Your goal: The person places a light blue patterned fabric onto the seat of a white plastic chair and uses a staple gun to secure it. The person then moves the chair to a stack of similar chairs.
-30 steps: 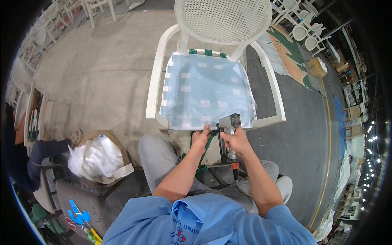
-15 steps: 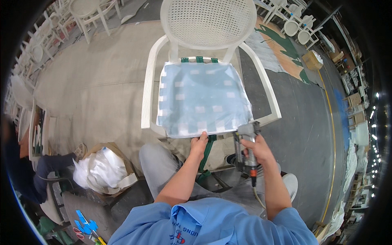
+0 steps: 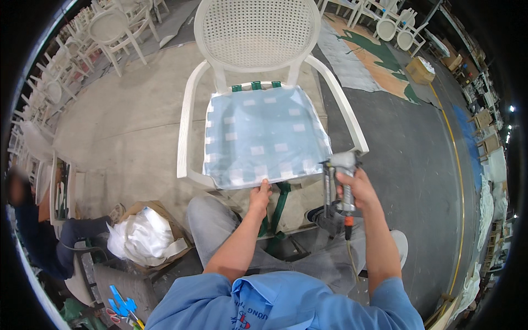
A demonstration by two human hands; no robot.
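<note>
A white armchair with a woven round back stands in front of me. Its seat is covered by a thin pale-blue fabric sheet, through which crossed webbing shows. My left hand is closed at the middle of the seat's front edge, fingers under and thumb on top, pinching the fabric. My right hand grips a grey pneumatic staple gun by its handle. The gun's nose is beside the seat's front right corner; whether it touches cannot be made out. Green webbing straps hang below the front edge.
At the left a paper bag holds white material, near another person's leg. Blue-handled tools lie at the lower left. An air hose runs from the gun toward me. More white chairs line the back.
The chair sits further left in view. The staple gun has shifted right and slightly up, relative to the seat corner. My left hand still holds the front edge.
</note>
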